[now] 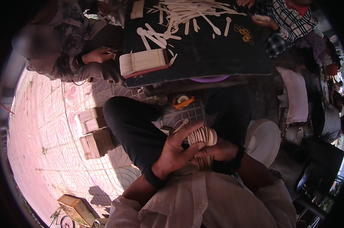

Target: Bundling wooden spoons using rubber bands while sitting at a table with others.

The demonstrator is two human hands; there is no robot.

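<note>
Both hands, left hand (175, 150) and right hand (217, 150), grip clamped on spoon bundle (204, 138); stacked bundles (98, 133) left, table (217, 53) ahead.

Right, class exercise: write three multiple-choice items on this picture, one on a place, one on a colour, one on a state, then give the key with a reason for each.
1. Where does the bound stack of wooden spoons lie?
A. at the near-left corner of the dark table
B. on the white bowl
C. on the tiled floor

2. What colour are the loose rubber bands on the dark table?
A. blue
B. yellow-orange
C. white

3. How is the bundle of wooden spoons held?
A. it lies alone on the floor
B. one hand pinches it overhead
C. both hands clasp it above the lap

Key: 1 A, the stack sits at that table corner. 2 B, the bands show yellow-orange on the dark top. 3 C, the left hand and right hand each close on the bundle.
</note>
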